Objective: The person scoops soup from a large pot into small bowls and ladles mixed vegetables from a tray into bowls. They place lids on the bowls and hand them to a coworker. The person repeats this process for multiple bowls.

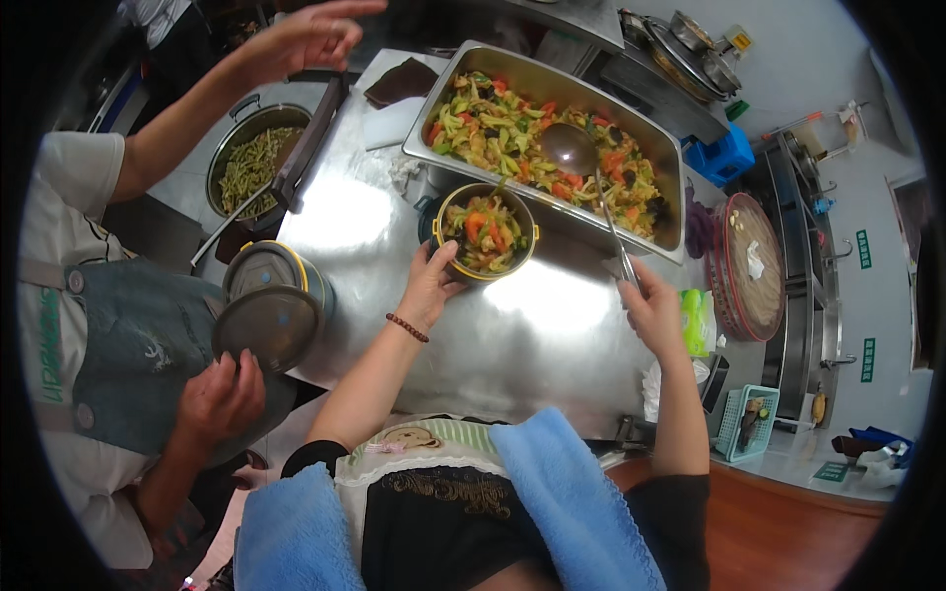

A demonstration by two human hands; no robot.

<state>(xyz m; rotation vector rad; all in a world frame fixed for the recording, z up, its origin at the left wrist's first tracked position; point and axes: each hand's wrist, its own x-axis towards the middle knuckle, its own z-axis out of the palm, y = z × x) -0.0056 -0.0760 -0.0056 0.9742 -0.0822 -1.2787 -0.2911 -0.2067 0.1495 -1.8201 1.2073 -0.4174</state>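
My left hand (432, 281) grips the near left side of a round food container (486, 233) with a yellow rim, holding mixed vegetables with orange-red pieces. A beaded bracelet is on that wrist. The handle of a metal ladle (569, 148) is in my right hand (650, 303). Its bowl rests on the cooked vegetables in a large rectangular steel pan (676, 214), just beyond the round container.
At left a co-worker (148, 354) holds a dark round lid (267, 329) beside a yellow-rimmed container (329, 295). A pot of green beans (255, 166), a tissue pack (695, 321), a round lidded tub (750, 266) and a green basket (746, 421) surround the steel table (473, 354).
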